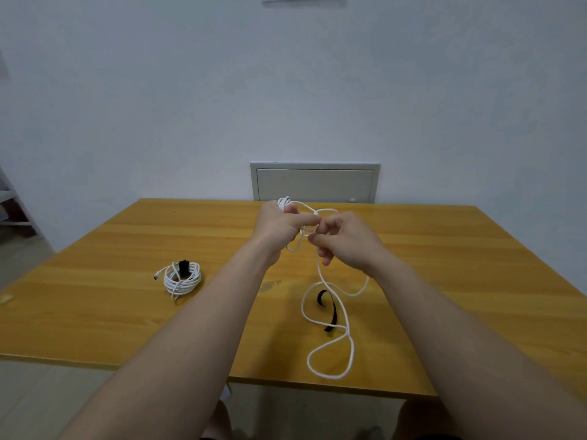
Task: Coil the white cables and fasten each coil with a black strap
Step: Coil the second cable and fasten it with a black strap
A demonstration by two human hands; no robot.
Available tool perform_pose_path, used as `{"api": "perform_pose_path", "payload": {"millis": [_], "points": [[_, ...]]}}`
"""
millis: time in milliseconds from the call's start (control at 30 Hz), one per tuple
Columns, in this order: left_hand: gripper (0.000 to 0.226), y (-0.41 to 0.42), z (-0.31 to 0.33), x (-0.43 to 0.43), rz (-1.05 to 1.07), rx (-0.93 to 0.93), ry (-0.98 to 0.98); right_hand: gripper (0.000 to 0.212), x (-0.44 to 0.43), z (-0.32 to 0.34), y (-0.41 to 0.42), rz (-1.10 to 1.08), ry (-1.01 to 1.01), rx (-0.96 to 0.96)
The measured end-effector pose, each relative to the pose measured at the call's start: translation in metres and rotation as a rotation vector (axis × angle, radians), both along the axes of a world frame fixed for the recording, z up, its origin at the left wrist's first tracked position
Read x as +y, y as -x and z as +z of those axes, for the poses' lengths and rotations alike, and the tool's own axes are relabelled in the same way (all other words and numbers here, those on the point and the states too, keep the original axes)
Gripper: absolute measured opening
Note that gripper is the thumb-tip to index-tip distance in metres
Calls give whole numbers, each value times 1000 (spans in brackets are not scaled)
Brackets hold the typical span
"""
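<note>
Left grip (276,223) curls round bunched white cable (302,308); right grip (346,242) pinches its thin strand; flat black strap (333,312) nearby.

On the bench (95,312), the strapped coil (182,278) lies left, well apart from the loose strap (333,314) at right. The loose cable (352,352) loops around and across that strap, rising to the left hand (279,223) and right hand (347,242) above.

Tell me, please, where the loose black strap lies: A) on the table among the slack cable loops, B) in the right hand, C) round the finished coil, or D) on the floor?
A: the loose black strap lies on the table, amid the slack loops of the white cable.
</note>
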State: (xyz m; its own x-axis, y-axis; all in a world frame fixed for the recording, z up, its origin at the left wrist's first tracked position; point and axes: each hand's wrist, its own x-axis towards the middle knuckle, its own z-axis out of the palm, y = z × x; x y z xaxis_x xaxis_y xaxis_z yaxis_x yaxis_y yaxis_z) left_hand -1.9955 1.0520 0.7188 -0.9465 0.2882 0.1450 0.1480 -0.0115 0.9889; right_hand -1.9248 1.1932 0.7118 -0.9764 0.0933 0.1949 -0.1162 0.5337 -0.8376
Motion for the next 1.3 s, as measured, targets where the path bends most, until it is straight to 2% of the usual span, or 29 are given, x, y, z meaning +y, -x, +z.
{"api": "perform_pose_path", "payload": {"millis": [133, 300, 367, 467, 567, 667, 767, 967, 1100, 1233, 1300], "points": [[56, 7, 2, -1, 80, -42, -105, 17, 0, 9, -15, 273, -226, -290], [52, 14, 12, -7, 195, -41, -152, 18, 3, 3, -26, 272, -462, -591], [53, 13, 13, -8, 167, -28, -135, 18, 2, -1, -25, 187, -429, -539], [53, 8, 11, -5, 72, -16, -102, 38, -5, -4, -16, -26, -212, -305], [50, 1, 9, -2, -20, -31, -61, 34, -14, 1, -8, -111, 16, -120], [54, -2, 10, -2, -84, -43, -31, 20, -19, 4, -7, -66, 156, -86], [57, -2, 11, -5, -67, -39, -10, 18, -18, 5, -11, -37, 215, -58], [44, -7, 13, 2, 18, -17, -26, 11, -12, 15, -16, -6, 255, -47], [46, -8, 15, 7, -2, -19, -50, 17, -10, 19, -19, -51, 250, -22], [57, -9, 14, 6, -75, -13, -65, 23, -7, 19, -16, -197, 469, 82], [58, -9, 13, 4, -81, -12, -71, 28, -8, 19, -14, -191, 458, 75]]}}
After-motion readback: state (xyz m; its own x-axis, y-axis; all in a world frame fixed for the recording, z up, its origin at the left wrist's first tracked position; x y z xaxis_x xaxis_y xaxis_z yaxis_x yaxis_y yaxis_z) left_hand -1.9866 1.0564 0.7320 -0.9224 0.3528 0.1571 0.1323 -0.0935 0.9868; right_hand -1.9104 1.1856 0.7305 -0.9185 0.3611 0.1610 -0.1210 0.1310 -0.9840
